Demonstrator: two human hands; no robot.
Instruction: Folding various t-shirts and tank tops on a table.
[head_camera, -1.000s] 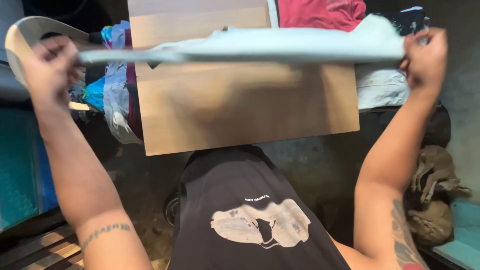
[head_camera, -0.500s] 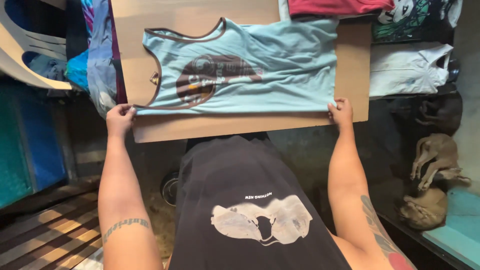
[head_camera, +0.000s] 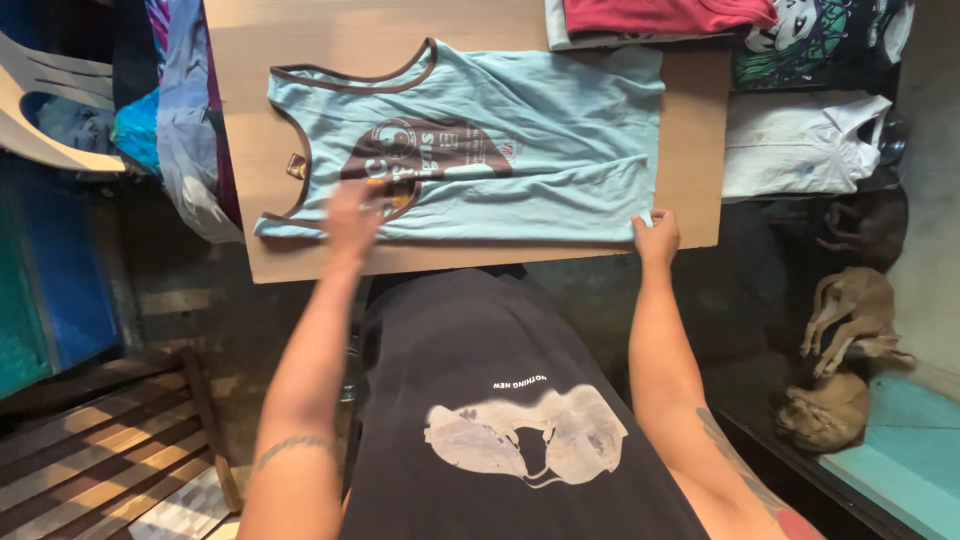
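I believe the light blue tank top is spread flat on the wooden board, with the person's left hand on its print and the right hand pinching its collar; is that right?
Not quite. In the head view the right hand pinches the bottom hem corner, not the collar. The light blue tank top does lie flat on the wooden board, with the left hand on its print.

Folded red shirt (head_camera: 665, 15), white collared shirt (head_camera: 800, 145), pale plastic chair (head_camera: 45, 110), sleeping dogs (head_camera: 845, 350), wooden slats (head_camera: 100, 450)

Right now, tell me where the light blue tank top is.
In the head view the light blue tank top lies spread flat on the wooden board, left hand on its print, right hand at its lower right corner, folded red garment just beyond.
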